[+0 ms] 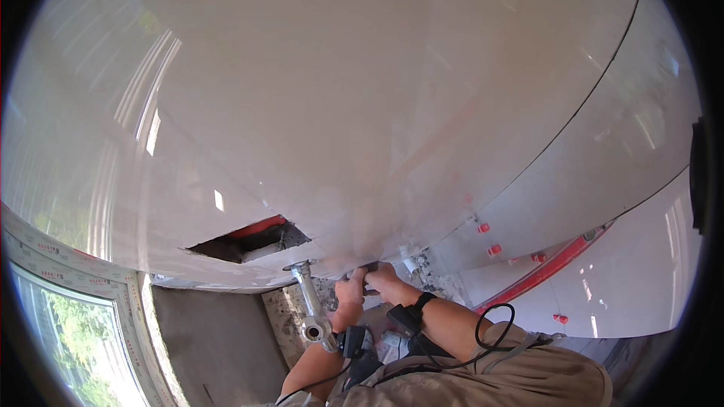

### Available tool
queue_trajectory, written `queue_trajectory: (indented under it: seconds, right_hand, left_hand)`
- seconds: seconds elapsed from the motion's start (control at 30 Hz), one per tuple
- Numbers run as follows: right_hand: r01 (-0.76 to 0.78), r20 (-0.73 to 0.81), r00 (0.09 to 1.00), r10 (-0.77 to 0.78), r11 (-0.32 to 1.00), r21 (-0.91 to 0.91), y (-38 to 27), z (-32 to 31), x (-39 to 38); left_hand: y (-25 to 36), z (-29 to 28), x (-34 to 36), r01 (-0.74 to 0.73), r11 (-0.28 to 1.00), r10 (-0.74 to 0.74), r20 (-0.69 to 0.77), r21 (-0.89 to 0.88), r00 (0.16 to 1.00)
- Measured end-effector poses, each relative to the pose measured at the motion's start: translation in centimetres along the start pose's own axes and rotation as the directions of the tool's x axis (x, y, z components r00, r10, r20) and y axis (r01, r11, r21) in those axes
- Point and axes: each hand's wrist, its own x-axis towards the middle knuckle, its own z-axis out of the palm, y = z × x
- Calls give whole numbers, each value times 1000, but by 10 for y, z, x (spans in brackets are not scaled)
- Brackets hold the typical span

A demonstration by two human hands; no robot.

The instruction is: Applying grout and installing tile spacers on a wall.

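Observation:
A large glossy beige wall panel (339,105) fills most of the head view. At its lower edge, my left hand (350,289) and my right hand (383,280) are close together, fingers bent and closed. A small dark piece (369,266) shows between their fingertips; its kind is hidden. To the left of my hands, a chrome pipe fitting (308,290) sticks out from the wall, its round open end toward me. Further left, a rectangular cutout (253,241) opens in the panel.
Red tile clips (494,249) sit along the joints at the right. A long red bar, looking like a spirit level (539,265), leans there. A window frame (98,279) stands at the left, beside a grey surface (211,339). Black cables (483,343) run from my wrist straps.

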Motion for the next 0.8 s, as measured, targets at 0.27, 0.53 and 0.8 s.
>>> queue_trajectory:
  seconds: [0.27, 0.53, 0.8]
  right_hand:
    - [268, -70, 940, -334, 850, -453, 23, -7, 20]
    - [309, -168, 873, -458, 786, -535, 18, 4, 20]
    - [334, -197, 932, -304, 932, 143, 13, -64, -21]
  left_hand:
    - [1, -8, 7, 62, 988, -86, 164, 142, 983]
    - [7, -22, 15, 148, 989, -145, 401, 23, 904]
    - [-21, -42, -6, 117, 993, -115, 274, 7, 955]
